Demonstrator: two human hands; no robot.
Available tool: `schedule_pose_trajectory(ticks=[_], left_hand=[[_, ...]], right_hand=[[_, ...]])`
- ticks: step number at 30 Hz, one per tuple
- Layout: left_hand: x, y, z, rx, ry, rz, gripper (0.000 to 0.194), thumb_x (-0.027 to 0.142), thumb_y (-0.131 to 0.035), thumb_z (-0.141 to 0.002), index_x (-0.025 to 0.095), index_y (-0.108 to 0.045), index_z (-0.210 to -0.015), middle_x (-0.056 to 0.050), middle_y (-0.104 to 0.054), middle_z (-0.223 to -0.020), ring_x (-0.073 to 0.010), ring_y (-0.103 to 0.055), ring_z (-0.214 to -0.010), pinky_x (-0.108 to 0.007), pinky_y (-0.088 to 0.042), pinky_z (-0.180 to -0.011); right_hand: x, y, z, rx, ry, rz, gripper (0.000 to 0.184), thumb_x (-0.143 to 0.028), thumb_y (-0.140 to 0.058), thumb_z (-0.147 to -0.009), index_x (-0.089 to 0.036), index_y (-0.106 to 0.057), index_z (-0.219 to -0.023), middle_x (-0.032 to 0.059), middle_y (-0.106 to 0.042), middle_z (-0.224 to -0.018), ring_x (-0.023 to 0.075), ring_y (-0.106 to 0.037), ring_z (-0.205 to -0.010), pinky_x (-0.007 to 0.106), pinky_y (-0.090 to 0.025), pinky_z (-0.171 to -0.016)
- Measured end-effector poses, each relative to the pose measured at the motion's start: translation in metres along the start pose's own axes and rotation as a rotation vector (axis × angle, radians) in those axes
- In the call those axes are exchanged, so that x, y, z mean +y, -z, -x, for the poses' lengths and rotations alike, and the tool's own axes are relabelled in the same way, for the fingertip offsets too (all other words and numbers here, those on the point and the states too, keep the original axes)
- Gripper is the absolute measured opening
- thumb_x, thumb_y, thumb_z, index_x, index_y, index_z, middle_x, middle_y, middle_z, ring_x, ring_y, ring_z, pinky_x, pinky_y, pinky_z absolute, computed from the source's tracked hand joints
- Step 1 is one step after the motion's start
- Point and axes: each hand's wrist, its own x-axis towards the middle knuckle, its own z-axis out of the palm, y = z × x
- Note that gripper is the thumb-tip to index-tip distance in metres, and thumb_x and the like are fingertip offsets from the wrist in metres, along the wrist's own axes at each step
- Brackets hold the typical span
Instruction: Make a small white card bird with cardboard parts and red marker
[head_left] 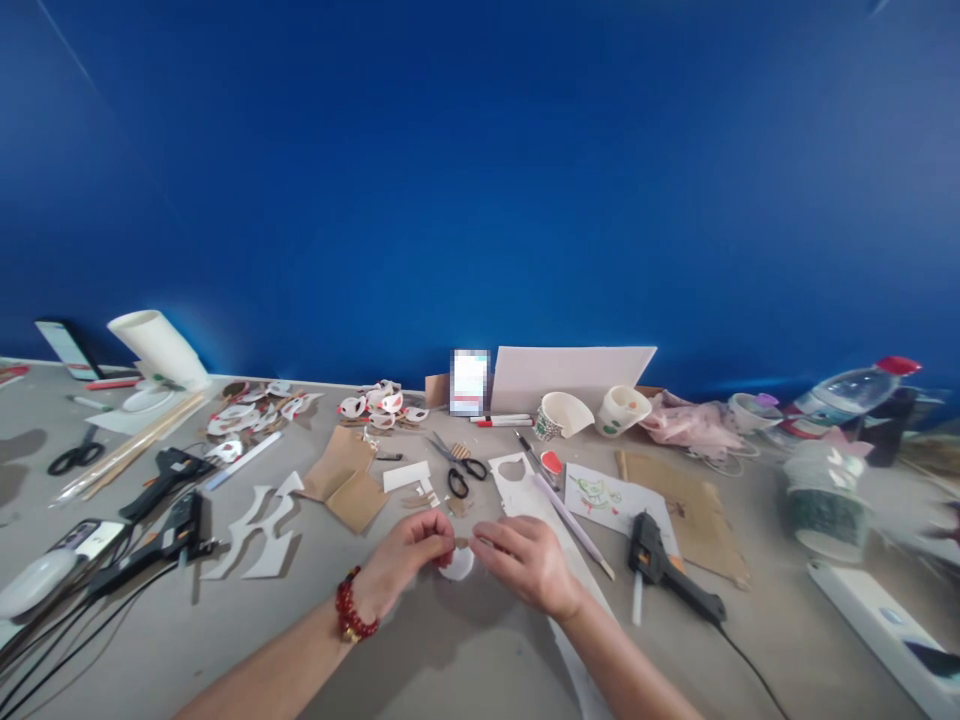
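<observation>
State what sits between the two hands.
In the head view, a round white piece sits between the left hand and right hand; a brownish bit shows by its upper edge.

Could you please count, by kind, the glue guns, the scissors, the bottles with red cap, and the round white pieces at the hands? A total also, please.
Glue guns: 3
Scissors: 2
Red-capped bottle: 1
White piece: 1
Total: 7

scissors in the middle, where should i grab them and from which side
Probably by the black handles, from the near right side with the right hand: the handle end of the scissors faces the person, slightly right, while the blades point away and left.
</observation>
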Motion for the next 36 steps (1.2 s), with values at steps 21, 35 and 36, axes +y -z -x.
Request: schedule_pose_trajectory(ticks=[21, 35, 36], left_hand=[[-0.02, 0.013, -0.007, 0.076, -0.158, -0.32, 0.022, 0.038, -0.059, -0.081, 0.017, -0.057, -0.074, 0.001, -0.055, -0.068, -0.0135, -0.05, -0.065, -0.023, -0.04, -0.062], [-0.011, 0.007, -0.002, 0.11, -0.171, -0.354, 0.019, 0.035, -0.058, -0.081, 0.018, -0.057, -0.073, 0.001, -0.056, -0.067, -0.0138, -0.05, -0.064, -0.022, -0.04, -0.062], [-0.012, 0.008, -0.003, 0.105, -0.174, -0.346, 0.019, 0.035, -0.058, -0.081, 0.018, -0.057, -0.073, 0.001, -0.056, -0.067, -0.0135, -0.049, -0.063, -0.022, -0.04, -0.061]], right_hand=[[0.076, 0.144, 0.094, -0.404, -1.066, 0.186, 0.035, -0.048, -0.053, -0.085, -0.023, -0.065, -0.108, 0.0082, -0.071, -0.106, 0.0274, -0.067, -0.094, 0.038, -0.053, -0.078], [0.077, 0.134, 0.153, -0.517, -1.151, -0.012, 0.027, -0.028, -0.056, -0.069, -0.021, -0.064, -0.094, 0.0092, -0.07, -0.097, 0.0279, -0.067, -0.088, 0.038, -0.051, -0.078], [0.079, 0.137, 0.153, -0.485, -1.179, -0.067, 0.028, -0.03, -0.057, -0.07, -0.021, -0.064, -0.096, 0.0091, -0.071, -0.096, 0.0283, -0.068, -0.088, 0.038, -0.051, -0.078]])
